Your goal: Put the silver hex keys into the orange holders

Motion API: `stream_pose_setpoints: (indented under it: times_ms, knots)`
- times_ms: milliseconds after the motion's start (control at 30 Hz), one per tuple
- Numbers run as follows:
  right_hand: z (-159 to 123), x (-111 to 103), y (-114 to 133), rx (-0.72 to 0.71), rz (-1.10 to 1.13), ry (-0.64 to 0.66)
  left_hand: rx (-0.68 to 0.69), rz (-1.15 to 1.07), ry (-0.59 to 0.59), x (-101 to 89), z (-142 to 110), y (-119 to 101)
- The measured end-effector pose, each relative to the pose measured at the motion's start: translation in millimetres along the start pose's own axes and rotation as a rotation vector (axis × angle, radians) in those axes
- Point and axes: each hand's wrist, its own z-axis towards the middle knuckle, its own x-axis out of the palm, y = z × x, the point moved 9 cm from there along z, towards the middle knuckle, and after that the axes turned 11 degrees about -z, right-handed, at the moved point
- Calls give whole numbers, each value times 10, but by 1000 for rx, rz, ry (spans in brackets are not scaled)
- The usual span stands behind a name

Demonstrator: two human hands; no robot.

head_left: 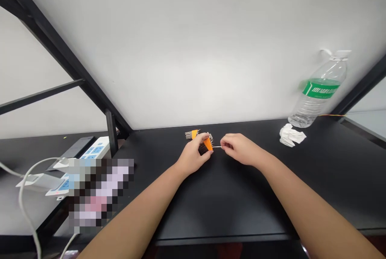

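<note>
Near the back of the black table, my left hand (194, 154) grips an orange hex key holder (208, 144) between thumb and fingers. Bent ends of several metal keys stick out beside it. Just past my left fingers shows another orange piece (194, 133) with several thin metal keys; whether it belongs to the same holder, I cannot tell. My right hand (237, 146) is closed in a pinch on a thin metal hex key (217, 146), which runs level from the holder's right edge to my fingertips. The fingers hide its right end.
On the right, a large clear bottle (319, 90) with a green label leans against the white wall, with crumpled tissue (291, 135) in front. At the left are white power strips (98, 150) with cables, a black metal frame (111, 130) and a blurred-out item (102, 194).
</note>
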Motion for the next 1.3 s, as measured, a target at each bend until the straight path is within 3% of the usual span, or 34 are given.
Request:
stream_pose_setpoints:
  times_ms: [300, 467, 633, 867, 933, 1133, 1300]
  knots:
    - [-3, 4, 9, -27, -26, 0, 5, 13, 24, 23, -7, 3]
    - [-9, -10, 26, -66, -48, -27, 40, 171, 91, 63, -12, -83]
    - [10, 120, 80, -32, 164, 27, 66, 140, 132, 120, -41, -177]
    - [44, 238, -4, 141, 443, 15, 1, -64, 44, 69, -14, -35]
    - [45, 244, -34, 142, 410, 12, -9, -86, 19, 40, -9, -8]
    - [71, 189, 51, -32, 127, -42, -19, -98, 56, 74, -19, -10]
    - [59, 200, -105, 24, 18, 23, -20, -94, 71, 93, -24, -26]
